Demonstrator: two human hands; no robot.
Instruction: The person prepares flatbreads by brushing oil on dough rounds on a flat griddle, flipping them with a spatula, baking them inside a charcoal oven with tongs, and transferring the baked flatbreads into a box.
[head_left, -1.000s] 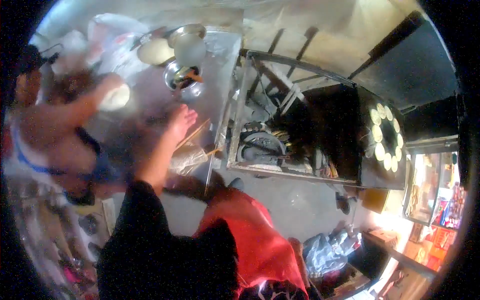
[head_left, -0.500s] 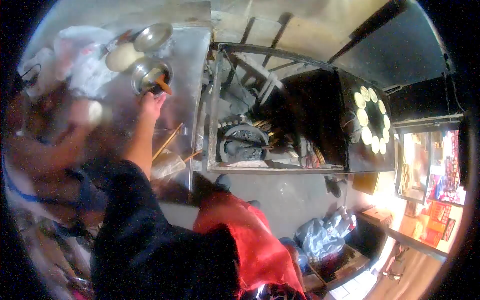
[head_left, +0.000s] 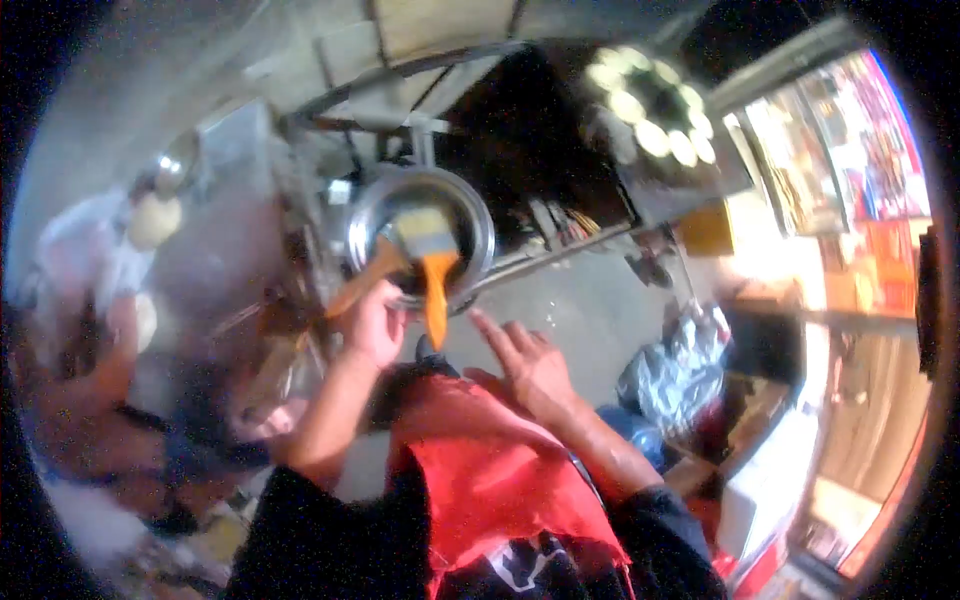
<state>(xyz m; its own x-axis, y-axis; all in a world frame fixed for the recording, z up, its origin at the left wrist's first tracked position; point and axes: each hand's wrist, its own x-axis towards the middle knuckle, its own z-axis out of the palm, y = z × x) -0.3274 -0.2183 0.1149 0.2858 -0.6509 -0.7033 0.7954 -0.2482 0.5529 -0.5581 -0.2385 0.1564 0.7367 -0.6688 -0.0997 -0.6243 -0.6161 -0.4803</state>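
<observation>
My left hand (head_left: 375, 325) grips the near rim of a round metal bowl (head_left: 484, 240) and holds it up in front of me. Inside the bowl leans a flat brush (head_left: 437, 290) with pale bristles and an orange handle that sticks out over the near rim. A second wooden handle (head_left: 368, 278) crosses the bowl's left edge; its far end is unclear. Just right of the brush handle, my right hand (head_left: 528, 365) hangs with fingers stretched out and nothing in it. It appears apart from the bowl.
At the left, a blurred co-worker's hand (head_left: 122, 335) holds a pale round (head_left: 146, 320) by the table (head_left: 225, 230). Flat pale rounds (head_left: 652, 138) form a ring on a dark surface at the upper right. A plastic bag (head_left: 672, 372) and boxes stand at the lower right.
My left hand has lifted the bowl off the table and brought it rightward, in front of my body. My right hand has come into view beside it. The view has turned.
</observation>
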